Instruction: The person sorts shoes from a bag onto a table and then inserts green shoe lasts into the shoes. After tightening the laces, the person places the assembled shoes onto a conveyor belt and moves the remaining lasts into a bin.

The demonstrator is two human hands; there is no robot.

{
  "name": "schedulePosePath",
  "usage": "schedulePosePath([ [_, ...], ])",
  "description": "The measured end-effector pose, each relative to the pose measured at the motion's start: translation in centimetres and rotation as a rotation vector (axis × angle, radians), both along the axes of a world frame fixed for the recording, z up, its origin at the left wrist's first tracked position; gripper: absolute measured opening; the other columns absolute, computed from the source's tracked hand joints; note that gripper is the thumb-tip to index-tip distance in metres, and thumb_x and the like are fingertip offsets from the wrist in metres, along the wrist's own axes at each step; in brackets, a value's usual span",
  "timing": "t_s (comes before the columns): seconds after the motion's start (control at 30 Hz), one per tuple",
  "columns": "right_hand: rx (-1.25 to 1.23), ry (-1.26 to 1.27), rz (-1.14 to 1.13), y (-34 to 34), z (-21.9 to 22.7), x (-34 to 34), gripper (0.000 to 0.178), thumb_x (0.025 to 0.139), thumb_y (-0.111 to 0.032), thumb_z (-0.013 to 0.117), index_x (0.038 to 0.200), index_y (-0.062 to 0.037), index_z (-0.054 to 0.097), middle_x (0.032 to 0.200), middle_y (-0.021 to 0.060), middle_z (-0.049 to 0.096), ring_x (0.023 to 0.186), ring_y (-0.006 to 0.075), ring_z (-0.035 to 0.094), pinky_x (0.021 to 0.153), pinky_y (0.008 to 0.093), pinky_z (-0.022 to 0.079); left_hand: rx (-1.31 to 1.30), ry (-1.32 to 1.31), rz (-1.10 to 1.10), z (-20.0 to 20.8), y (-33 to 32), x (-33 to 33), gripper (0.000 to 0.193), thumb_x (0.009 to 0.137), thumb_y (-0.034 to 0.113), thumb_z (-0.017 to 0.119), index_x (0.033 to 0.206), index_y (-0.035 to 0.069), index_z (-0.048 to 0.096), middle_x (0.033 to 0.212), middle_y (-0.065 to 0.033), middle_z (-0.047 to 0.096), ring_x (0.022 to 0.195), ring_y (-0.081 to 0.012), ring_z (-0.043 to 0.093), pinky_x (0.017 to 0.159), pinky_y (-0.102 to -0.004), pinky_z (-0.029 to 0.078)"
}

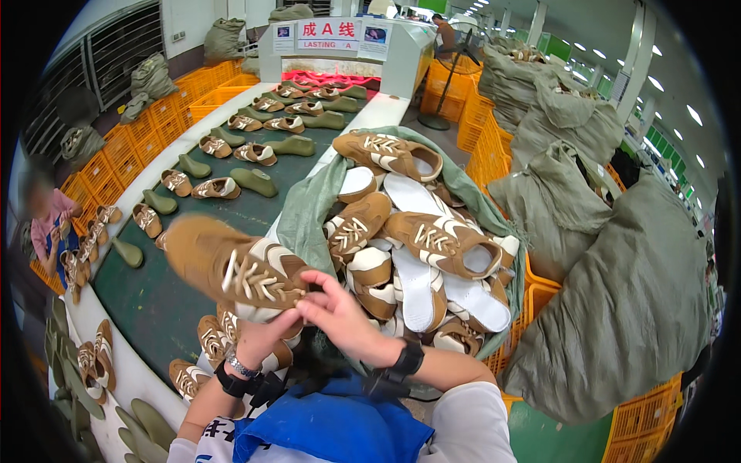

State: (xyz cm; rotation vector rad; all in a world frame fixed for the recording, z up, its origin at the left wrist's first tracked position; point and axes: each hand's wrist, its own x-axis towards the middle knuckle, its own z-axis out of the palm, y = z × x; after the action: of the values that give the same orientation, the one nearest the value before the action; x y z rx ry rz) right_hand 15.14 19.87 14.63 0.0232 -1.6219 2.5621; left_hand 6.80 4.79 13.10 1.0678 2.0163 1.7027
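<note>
A brown sneaker (212, 266) with cream laces and pale side stripes is held up in front of me, tilted, its left end smeared by motion. Gripping it from below is my left hand (266, 336), with most of its fingers hidden behind the shoe. My right hand (340, 312) pinches the shoe's right end near the lace ends, thumb and fingers closed. Beside it, to the right, an open green sack (303, 204) is heaped with similar sneakers (444, 239) and white soles. More sneakers (212, 339) lie just past my left wrist.
A dark green conveyor (231, 216) carries rows of sneakers and green shoe lasts (253, 181) toward a machine (417, 46). Stuffed sacks (610, 301) on orange crates (644, 417) stand at right. At far left sits another person (55, 212); loose lasts (150, 424) lie near left.
</note>
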Motion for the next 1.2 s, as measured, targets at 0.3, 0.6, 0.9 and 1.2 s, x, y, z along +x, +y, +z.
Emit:
schedulePosePath([
  [0.3, 1.382, -0.058, -1.001, 19.6, -1.0, 5.0, 0.03, 0.076, -0.006, 0.061, 0.105, -0.0014, 0.059, 0.108, 0.0153, 0.061, 0.1, 0.0266, 0.058, 0.085, 0.0355, 0.046, 0.525, -0.667, 0.26, -3.5, -5.8, -0.6, 0.034, 0.089, 0.016, 0.052, 0.119, 0.003, 0.046, 0.11, -0.006, 0.058, 0.096, -0.0151, 0.057, 0.086, -0.0302, 0.046],
  [0.6, 1.245, -0.999, -0.347, 27.8, 1.1, 7.2, 0.025, 0.073, -0.008, 0.056, 0.096, -0.0078, 0.065, 0.071, 0.0065, 0.064, 0.062, 0.0183, 0.059, 0.061, 0.0325, 0.049, 0.483, -0.65, 0.247, -1.9, -6.7, 0.9, 0.045, 0.087, 0.019, 0.054, 0.126, 0.002, 0.039, 0.116, -0.008, 0.055, 0.104, -0.019, 0.054, 0.092, -0.0332, 0.042],
  [0.9, -0.259, -0.217, -0.276, 23.2, -4.8, 11.0, 0.033, 0.091, -0.024, 0.049, 0.116, -0.0032, 0.053, 0.109, 0.0125, 0.06, 0.093, 0.0204, 0.061, 0.08, 0.0329, 0.052, 0.479, -0.599, 0.276, -1.5, -8.7, 2.3, 0.047, 0.081, 0.021, 0.064, 0.119, 0.001, 0.045, 0.108, -0.0075, 0.058, 0.094, -0.0168, 0.058, 0.083, -0.0311, 0.048],
  [1.2, 0.053, -0.419, -0.331, 18.6, -3.4, 11.7, 0.04, 0.094, -0.03, 0.04, 0.127, -0.0068, 0.042, 0.111, 0.0135, 0.057, 0.091, 0.0267, 0.062, 0.063, 0.0388, 0.056, 0.397, -0.452, 0.292, -2.0, -10.5, 3.4, 0.048, 0.08, 0.025, 0.064, 0.117, 0.0, 0.046, 0.106, -0.0074, 0.057, 0.092, -0.0155, 0.057, 0.081, -0.0296, 0.047],
])
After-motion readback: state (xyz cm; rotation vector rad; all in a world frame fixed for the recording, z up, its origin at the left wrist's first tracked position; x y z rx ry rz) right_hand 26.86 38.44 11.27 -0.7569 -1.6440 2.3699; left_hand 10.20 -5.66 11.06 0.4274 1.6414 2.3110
